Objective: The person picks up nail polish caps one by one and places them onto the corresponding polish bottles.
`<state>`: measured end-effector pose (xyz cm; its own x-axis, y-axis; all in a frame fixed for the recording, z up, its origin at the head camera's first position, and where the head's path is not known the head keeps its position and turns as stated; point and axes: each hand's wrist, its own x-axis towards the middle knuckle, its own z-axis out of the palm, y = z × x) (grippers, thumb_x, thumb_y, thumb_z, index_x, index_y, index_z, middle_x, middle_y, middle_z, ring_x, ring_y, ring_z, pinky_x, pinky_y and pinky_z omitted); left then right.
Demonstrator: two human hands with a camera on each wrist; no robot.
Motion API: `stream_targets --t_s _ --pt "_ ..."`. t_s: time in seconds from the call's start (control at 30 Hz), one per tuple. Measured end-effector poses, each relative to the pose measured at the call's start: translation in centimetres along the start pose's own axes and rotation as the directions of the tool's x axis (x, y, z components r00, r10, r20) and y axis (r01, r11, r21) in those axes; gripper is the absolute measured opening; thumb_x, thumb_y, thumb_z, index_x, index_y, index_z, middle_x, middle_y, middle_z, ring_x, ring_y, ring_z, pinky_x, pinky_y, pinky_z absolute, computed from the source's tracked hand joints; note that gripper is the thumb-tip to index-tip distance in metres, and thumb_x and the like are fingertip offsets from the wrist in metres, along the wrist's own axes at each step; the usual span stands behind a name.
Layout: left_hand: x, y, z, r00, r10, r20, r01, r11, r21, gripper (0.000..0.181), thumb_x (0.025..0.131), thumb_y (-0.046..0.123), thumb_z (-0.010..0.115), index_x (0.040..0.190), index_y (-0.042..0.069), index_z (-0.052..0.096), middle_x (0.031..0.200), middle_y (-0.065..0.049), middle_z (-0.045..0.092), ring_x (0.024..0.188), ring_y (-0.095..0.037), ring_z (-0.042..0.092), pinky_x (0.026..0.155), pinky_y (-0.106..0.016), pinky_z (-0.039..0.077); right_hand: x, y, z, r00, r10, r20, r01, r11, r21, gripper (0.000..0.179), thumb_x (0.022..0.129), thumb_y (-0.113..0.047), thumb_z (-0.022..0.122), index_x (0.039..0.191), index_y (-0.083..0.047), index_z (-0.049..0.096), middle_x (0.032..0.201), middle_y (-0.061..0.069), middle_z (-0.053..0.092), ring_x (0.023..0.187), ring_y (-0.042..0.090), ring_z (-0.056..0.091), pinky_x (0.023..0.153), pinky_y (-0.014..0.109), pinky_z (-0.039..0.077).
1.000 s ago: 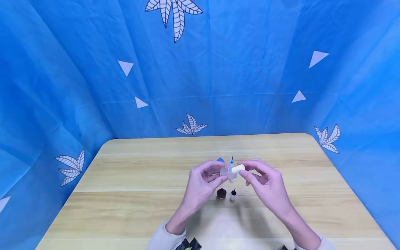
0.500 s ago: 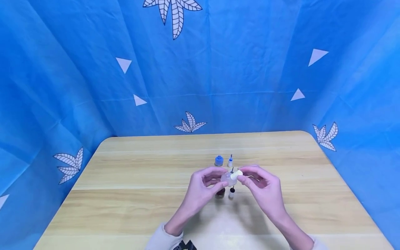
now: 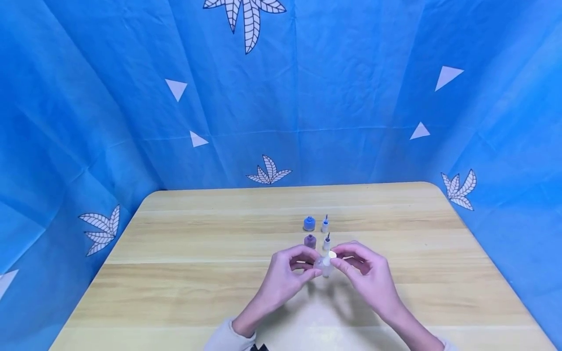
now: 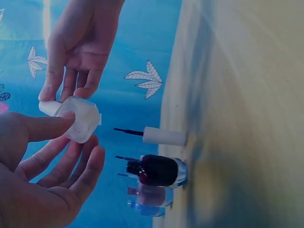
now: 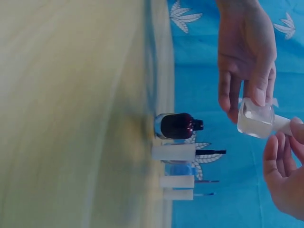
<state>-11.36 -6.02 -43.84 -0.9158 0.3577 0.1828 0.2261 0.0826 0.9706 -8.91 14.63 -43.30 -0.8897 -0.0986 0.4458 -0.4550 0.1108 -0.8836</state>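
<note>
My left hand (image 3: 287,275) grips a square nail polish bottle of clear glass (image 4: 81,119) by its sides, thumb on one face. With thumb and fingertips, my right hand (image 3: 369,275) pinches the bottle's white cap (image 3: 331,255), which sits at the neck; whether it is screwed tight I cannot tell. Both hands hover above the table. Just beneath, a dark red polish bottle (image 5: 178,126) stands uncapped, hidden in the head view. Beside it a white brush cap (image 5: 174,152) stands with its black brush up.
Farther back on the wooden table (image 3: 197,282) stand an uncapped blue bottle (image 3: 309,224) and a purple one (image 3: 310,241). To their right, two white brush caps stand brush-up, a far one (image 3: 325,225) and a nearer one (image 3: 327,243). A blue cloth (image 3: 342,87) hangs behind.
Both hands have moved toward me with the clear bottle, from over the back bottles to over the dark red one. The blue and purple bottles have come into view. The grip looks the same.
</note>
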Motion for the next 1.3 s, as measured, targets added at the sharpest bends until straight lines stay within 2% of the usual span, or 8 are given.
stream_targets --t_s 0.2,0.43,0.57,0.73,0.9,1.3 --pt "-0.5 -0.7 -0.1 0.999 -0.008 0.05 0.005 0.998 0.067 0.022 0.084 -0.006 0.079 0.103 0.002 0.075 0.098 -0.008 0.075 0.089 -0.021 0.074 0.086 -0.029 0.061 -0.5 0.7 0.1 0.999 -0.026 0.028 0.028 0.996 -0.084 0.023 0.087 0.002 0.078 0.106 -0.01 0.075 0.103 0.004 0.073 0.093 0.018 0.069 0.084 0.027 0.061" --pt "-1.2 -1.6 0.1 0.992 -0.04 0.12 0.023 0.99 0.14 0.022 0.084 -0.009 0.078 0.1 0.005 0.075 0.095 -0.003 0.076 0.086 -0.015 0.075 0.079 -0.023 0.061 -1.4 1.5 0.3 0.99 -0.099 0.099 0.119 0.968 -0.221 0.024 0.086 -0.001 0.081 0.105 -0.015 0.075 0.098 -0.004 0.074 0.086 0.013 0.069 0.073 0.027 0.062" --pt "-1.3 -1.9 0.3 0.987 -0.063 0.146 0.039 0.986 0.163 0.021 0.083 -0.011 0.078 0.097 0.005 0.075 0.093 -0.002 0.076 0.085 -0.015 0.075 0.077 -0.021 0.061 -1.9 2.0 0.2 0.984 -0.116 0.137 0.149 0.952 -0.266 0.023 0.085 -0.003 0.082 0.104 -0.013 0.077 0.1 -0.005 0.075 0.083 0.01 0.07 0.07 0.026 0.062" --pt "-1.5 -2.1 0.6 0.977 -0.107 0.187 0.064 0.973 0.223 0.019 0.083 -0.01 0.078 0.095 0.004 0.075 0.089 0.0 0.076 0.08 -0.006 0.072 0.074 -0.017 0.06 -2.4 2.6 0.1 0.972 -0.136 0.19 0.189 0.936 -0.298 0.023 0.082 -0.002 0.083 0.102 -0.009 0.077 0.1 -0.002 0.076 0.083 0.01 0.071 0.069 0.025 0.062" --pt "-1.4 -2.4 0.7 0.972 -0.134 0.194 0.081 0.962 0.261 0.017 0.082 -0.008 0.08 0.093 0.004 0.074 0.085 0.0 0.075 0.075 -0.002 0.069 0.071 -0.016 0.059 -2.7 3.0 0.1 0.972 -0.11 0.209 0.171 0.938 -0.303 0.023 0.081 -0.002 0.084 0.101 -0.01 0.077 0.101 0.001 0.076 0.084 0.01 0.071 0.07 0.025 0.062" --pt "-1.1 -2.7 0.8 0.961 -0.166 0.219 0.087 0.94 0.331 0.018 0.079 -0.008 0.082 0.088 0.006 0.074 0.08 0.003 0.072 0.071 -0.001 0.066 0.068 -0.014 0.057 -2.4 2.7 0.1 0.959 0.027 0.282 0.061 0.952 -0.301 0.02 0.083 -0.003 0.082 0.101 -0.009 0.076 0.1 0.003 0.075 0.081 0.007 0.069 0.068 0.023 0.062"
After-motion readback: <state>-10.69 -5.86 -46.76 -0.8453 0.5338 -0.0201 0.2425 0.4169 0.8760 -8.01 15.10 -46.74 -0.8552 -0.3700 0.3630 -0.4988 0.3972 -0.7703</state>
